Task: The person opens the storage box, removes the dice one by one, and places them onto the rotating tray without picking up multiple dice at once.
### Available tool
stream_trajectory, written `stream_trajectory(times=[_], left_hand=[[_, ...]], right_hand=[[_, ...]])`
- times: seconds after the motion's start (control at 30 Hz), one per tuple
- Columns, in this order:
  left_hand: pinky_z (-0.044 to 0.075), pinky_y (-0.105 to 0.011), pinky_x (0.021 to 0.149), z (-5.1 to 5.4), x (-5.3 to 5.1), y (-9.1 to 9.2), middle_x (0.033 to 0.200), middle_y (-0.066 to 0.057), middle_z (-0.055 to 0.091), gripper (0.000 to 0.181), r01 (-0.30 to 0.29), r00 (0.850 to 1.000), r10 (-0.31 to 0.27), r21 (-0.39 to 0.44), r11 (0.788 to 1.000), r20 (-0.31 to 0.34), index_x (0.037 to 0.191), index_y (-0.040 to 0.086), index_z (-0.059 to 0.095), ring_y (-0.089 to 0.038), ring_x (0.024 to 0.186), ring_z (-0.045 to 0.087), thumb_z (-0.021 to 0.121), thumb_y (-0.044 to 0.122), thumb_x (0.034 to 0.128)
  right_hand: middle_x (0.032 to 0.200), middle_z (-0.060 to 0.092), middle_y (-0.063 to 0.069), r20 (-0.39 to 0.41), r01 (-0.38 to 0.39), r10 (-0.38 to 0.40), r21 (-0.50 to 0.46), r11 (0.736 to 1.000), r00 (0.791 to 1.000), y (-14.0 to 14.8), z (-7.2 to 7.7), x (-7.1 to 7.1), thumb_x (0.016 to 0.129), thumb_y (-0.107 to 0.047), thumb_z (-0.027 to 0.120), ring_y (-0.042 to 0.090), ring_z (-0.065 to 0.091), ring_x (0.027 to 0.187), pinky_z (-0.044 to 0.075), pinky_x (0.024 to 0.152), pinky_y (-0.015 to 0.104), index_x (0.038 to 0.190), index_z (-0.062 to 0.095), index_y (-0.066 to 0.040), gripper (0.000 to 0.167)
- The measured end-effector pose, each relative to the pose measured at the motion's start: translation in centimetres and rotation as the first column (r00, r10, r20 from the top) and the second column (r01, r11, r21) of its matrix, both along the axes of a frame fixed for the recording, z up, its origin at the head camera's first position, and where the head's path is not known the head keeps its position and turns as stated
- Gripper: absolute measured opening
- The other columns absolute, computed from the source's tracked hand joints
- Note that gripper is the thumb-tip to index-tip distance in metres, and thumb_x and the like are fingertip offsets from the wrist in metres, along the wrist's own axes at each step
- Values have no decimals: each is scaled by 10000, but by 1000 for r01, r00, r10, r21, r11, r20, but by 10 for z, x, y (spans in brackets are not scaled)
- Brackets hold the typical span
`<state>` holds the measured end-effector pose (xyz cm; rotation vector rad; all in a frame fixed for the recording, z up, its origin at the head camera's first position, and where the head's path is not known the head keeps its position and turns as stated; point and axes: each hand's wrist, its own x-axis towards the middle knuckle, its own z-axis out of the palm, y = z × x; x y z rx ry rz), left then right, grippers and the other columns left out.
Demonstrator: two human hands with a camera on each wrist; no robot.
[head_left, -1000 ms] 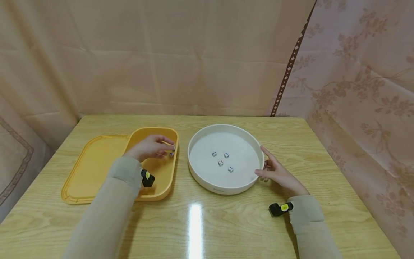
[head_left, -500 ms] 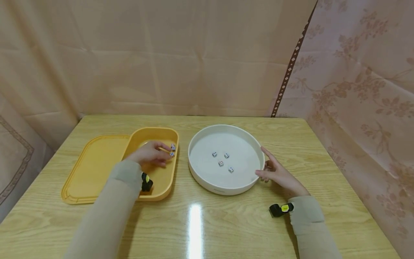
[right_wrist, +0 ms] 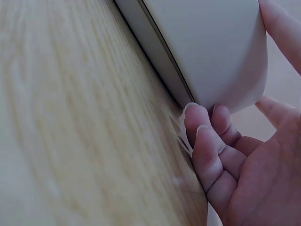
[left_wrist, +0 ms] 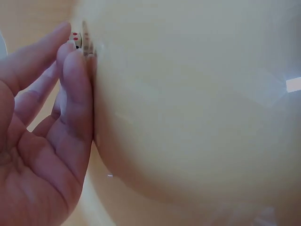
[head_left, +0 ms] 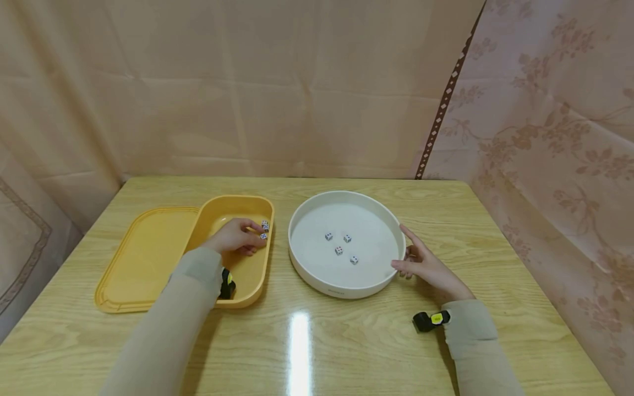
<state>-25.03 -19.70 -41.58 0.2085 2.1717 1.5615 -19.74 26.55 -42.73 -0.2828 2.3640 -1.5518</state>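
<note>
My left hand [head_left: 235, 235] reaches into the yellow box [head_left: 242, 297], its fingertips around a die [head_left: 263, 236] near the right wall. In the left wrist view a red-dotted die [left_wrist: 74, 37] shows between the fingertips; the hand [left_wrist: 47, 127] partly hides it. Other white dice [head_left: 264, 224] lie just beyond. My right hand [head_left: 428, 269] holds the side of a round white tray [head_left: 342, 283], thumb and forefinger at the rim. In the right wrist view the other fingers [right_wrist: 207, 150] curl against the tray's lower edge [right_wrist: 211, 61]. Several dice [head_left: 339, 251] lie spread inside the tray.
A flat yellow lid [head_left: 143, 258] lies left of the box, partly under it. Everything stands on a wood-grain table [head_left: 356, 346]. A pale curtain [head_left: 307, 93] hangs behind the table, and a flowered cloth [head_left: 559, 137] hangs on the right.
The left hand has shifted slightly right and down within the box, and its fingertips have drawn together around a die. The right hand and the tray have stayed in place.
</note>
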Motion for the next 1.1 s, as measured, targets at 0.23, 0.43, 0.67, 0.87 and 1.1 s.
stream_trajectory(times=[0.23,0.43,0.67,0.87,1.1], left_hand=[[542,-191,600,3,1,6,751,29,639,396,-21,1000,21,-143,990,-3,1211,-96,554,-63,637,603,695,87,889],[526,-192,598,7,4,10,762,38,625,344,-33,999,30,-197,980,-20,1197,-80,574,-62,634,588,676,86,913],[515,-197,604,8,5,12,784,21,623,295,-37,999,30,-228,973,-32,1170,-64,585,-72,637,578,654,100,936],[510,-206,600,8,6,13,787,12,621,253,-42,999,35,-241,970,-32,1139,-51,592,-76,635,571,640,107,947],[515,-196,588,6,3,13,770,14,622,246,-55,998,45,-248,967,-46,1124,-48,601,-63,621,583,636,126,955]], right_hand=[[996,516,121,10,6,-6,-4,1000,1000,0,0,0,931,-180,699,125,572,757,522,679,258,1605,34,-227,947],[1005,519,125,19,9,-9,6,1000,1000,0,1,0,932,-198,701,133,571,767,520,686,262,1605,29,-241,952],[1021,528,132,20,6,-6,16,1000,1000,-1,2,1,934,-200,699,138,577,774,521,683,266,1605,29,-241,948],[1011,527,129,32,8,-8,11,1000,999,-1,3,2,937,-210,695,140,573,772,513,695,266,1604,34,-249,939],[1043,530,143,25,12,-13,18,1000,1000,-2,3,2,936,-215,696,142,578,780,515,686,266,1604,37,-240,939]])
